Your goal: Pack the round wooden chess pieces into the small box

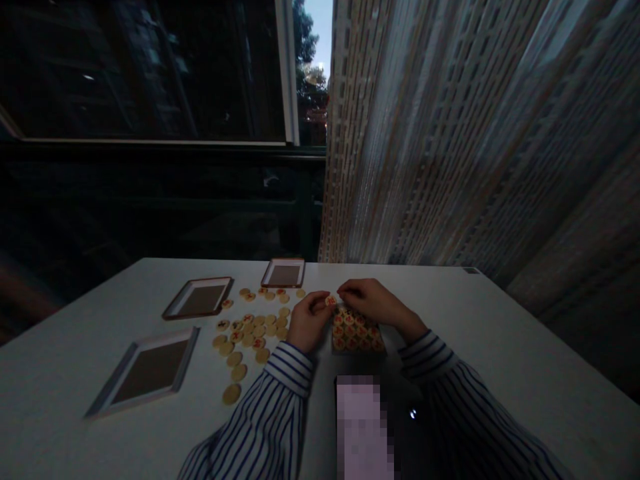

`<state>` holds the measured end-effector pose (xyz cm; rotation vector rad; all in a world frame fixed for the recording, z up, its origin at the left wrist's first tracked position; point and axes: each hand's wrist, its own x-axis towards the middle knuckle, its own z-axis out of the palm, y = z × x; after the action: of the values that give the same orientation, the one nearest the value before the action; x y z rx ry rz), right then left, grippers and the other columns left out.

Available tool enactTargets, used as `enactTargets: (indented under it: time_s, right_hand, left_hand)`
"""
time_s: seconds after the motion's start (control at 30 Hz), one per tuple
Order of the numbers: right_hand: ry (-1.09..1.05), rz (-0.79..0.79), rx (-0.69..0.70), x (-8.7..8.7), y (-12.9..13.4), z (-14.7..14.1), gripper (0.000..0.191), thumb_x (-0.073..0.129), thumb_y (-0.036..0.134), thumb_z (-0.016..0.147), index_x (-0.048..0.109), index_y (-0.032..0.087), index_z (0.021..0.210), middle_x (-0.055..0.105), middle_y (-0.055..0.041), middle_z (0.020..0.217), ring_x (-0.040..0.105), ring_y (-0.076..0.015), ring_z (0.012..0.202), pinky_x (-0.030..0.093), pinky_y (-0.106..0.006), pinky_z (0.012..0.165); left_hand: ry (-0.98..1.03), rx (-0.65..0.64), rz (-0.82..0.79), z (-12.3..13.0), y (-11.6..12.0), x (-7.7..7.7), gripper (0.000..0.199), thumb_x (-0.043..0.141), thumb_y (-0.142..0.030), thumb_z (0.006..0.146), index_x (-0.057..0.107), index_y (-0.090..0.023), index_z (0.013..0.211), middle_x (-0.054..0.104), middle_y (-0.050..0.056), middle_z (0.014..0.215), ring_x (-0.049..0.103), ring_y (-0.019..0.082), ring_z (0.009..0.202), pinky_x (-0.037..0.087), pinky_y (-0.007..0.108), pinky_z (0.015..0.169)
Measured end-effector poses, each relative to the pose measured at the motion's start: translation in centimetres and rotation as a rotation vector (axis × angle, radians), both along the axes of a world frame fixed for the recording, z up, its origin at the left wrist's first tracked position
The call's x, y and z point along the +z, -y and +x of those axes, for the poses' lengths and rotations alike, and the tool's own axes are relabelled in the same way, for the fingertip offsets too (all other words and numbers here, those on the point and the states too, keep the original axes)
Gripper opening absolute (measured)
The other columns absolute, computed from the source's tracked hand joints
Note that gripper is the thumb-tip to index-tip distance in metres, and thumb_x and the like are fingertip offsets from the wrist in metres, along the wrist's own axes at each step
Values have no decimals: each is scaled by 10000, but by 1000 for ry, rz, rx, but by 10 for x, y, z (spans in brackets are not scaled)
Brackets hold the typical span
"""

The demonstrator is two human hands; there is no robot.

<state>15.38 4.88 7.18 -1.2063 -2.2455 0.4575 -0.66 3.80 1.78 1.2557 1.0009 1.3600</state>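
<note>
Between the thumb and fingers of my left hand [309, 321] is a round xiangqi piece [331, 301] with a red character, held near the far left corner of a small box [358, 352]. Rows of xiangqi pieces [356, 329] with red characters lie in that box, with a dark-marked one toward the back. My right hand [373, 300] hovers over the box's far right side, its fingers curled and fingertips close to the held piece; whether they grip anything is hidden. Loose xiangqi pieces [259, 331] are scattered left of my left hand, many blank side up.
Three shallow rectangular trays or lids stand on the white table [500, 373]: one at the back [283, 275], a brown-rimmed one [197, 299] and a pale-rimmed one [150, 370] at left. A phone [363, 427] lies in front of the box. Curtain [425, 133] and window are behind.
</note>
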Motion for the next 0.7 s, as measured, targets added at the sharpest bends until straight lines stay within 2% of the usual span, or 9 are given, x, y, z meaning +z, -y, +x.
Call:
enactTargets:
  time_s: [0.3, 0.5, 0.7]
  right_hand:
    - [2, -11, 11, -6, -4, -10, 195, 496, 220, 769, 658, 175, 867, 671, -33, 834, 592, -151, 765, 417, -240, 678]
    - [17, -37, 13, -8, -5, -11, 190, 509, 222, 767, 659, 176, 875, 669, -35, 830, 590, -155, 761, 419, -244, 676]
    - [-3, -25, 25, -10, -6, -13, 189, 510, 239, 773, 650, 172, 881, 665, -37, 826, 589, -150, 749, 419, -242, 670]
  left_hand:
    - [93, 42, -60, 0, -1, -6, 271, 716, -200, 550, 562, -145, 767, 657, 18, 688, 632, 136, 688, 509, 273, 683]
    - [84, 82, -86, -3, -5, -12, 272, 726, -256, 564, 604, -134, 775, 674, 44, 742, 633, 147, 736, 502, 285, 725]
    - [96, 75, -95, -3, -8, -17, 287, 726, -303, 581, 634, -126, 787, 682, 59, 744, 633, 148, 718, 502, 280, 705]
